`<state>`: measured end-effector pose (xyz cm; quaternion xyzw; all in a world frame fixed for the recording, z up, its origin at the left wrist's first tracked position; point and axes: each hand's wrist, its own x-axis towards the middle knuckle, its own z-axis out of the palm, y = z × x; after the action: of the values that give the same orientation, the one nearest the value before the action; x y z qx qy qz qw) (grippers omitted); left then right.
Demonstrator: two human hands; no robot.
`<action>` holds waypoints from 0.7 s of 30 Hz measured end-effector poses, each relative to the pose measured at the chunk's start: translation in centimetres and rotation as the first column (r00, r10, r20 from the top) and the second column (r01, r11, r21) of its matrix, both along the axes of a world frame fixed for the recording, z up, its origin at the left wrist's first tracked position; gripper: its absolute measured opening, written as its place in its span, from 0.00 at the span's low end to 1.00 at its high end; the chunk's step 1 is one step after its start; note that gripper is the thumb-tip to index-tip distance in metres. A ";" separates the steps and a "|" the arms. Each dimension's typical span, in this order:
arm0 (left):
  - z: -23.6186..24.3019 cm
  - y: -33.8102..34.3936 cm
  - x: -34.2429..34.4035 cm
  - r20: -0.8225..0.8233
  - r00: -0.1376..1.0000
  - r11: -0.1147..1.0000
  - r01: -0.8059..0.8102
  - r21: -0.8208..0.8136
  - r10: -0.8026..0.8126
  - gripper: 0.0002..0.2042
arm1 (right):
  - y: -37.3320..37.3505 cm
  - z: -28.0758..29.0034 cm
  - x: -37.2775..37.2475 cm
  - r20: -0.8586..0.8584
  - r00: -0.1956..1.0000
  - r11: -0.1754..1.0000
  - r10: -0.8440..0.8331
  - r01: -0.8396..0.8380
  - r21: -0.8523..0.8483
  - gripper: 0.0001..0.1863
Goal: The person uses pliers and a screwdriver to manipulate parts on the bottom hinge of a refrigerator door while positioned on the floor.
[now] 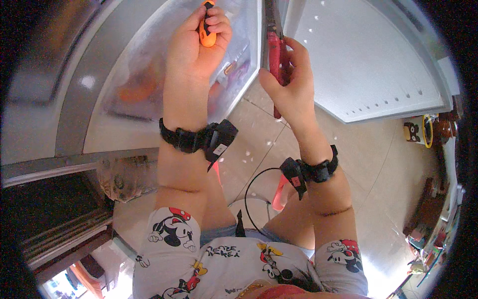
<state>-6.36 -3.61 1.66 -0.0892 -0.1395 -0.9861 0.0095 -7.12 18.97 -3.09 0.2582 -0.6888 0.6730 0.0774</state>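
Note:
My left hand [199, 47] grips an orange and black tool handle [208, 37] in front of a frosted freezer compartment [134, 60] with blurred orange and red contents. Whether the tool touches the frost is unclear. In my right hand [291, 87] is a red-handled tool, apparently pliers [274, 50], upright with its dark metal head beside the compartment's right edge. The open white freezer door [373, 60] lies just right of that hand. Black straps with small devices circle both my wrists.
Small white bits, likely ice, lie on the tiled floor [358, 144] and door. Pink slippers [281, 192] and a black cable are below my arms. A bear-face container [413, 130] and assorted items line the right side. A crumpled cloth or bag [127, 177] sits lower left.

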 end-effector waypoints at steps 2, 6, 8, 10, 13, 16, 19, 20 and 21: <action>0.5 0.5 -0.1 0.028 0.999 0.999 -0.035 0.005 0.035 0.14 | 0.1 0.4 -0.3 -0.036 0.999 1.000 0.005 -0.006 -0.020 0.35; 0.6 1.0 -0.4 -0.082 0.997 0.995 -0.010 -0.100 0.002 0.11 | 0.2 1.7 -0.6 -0.135 0.990 0.996 -0.035 0.045 0.074 0.35; 0.2 1.9 0.3 -0.116 0.993 0.995 -0.008 -0.099 -0.004 0.10 | 0.3 1.3 -0.1 -0.109 0.994 0.999 -0.007 0.011 0.038 0.35; 0.3 2.8 1.0 -0.031 0.994 0.992 -0.105 -0.064 0.103 0.09 | 0.4 1.1 0.2 -0.087 0.996 1.000 0.012 -0.010 0.014 0.35; 0.8 3.3 1.7 -0.094 0.991 0.995 -0.101 -0.023 0.098 0.09 | 0.5 0.9 0.5 -0.068 0.998 1.000 0.008 -0.007 0.010 0.34; 1.1 4.2 2.2 -0.115 0.976 0.978 -0.195 -0.074 0.186 0.11 | 0.4 0.8 0.8 -0.020 1.000 1.000 0.011 -0.011 -0.005 0.32; 1.4 5.5 2.0 -0.080 0.962 0.960 -0.268 -0.079 0.262 0.12 | 0.4 1.0 1.3 0.096 0.992 0.995 0.077 -0.070 -0.075 0.29; 1.5 6.1 1.9 -0.071 0.961 0.960 -0.272 -0.064 0.267 0.12 | 0.6 1.2 1.5 0.121 0.989 0.994 0.083 -0.073 -0.080 0.29; 1.5 6.7 1.9 -0.092 0.965 0.967 -0.251 -0.048 0.246 0.13 | 0.9 1.3 1.6 0.145 0.985 0.994 0.088 -0.076 -0.084 0.28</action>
<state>-4.42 3.11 3.15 -0.1132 -0.1781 -0.9679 0.1365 -5.52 19.84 -1.82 0.2320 -0.6545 0.7196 0.0082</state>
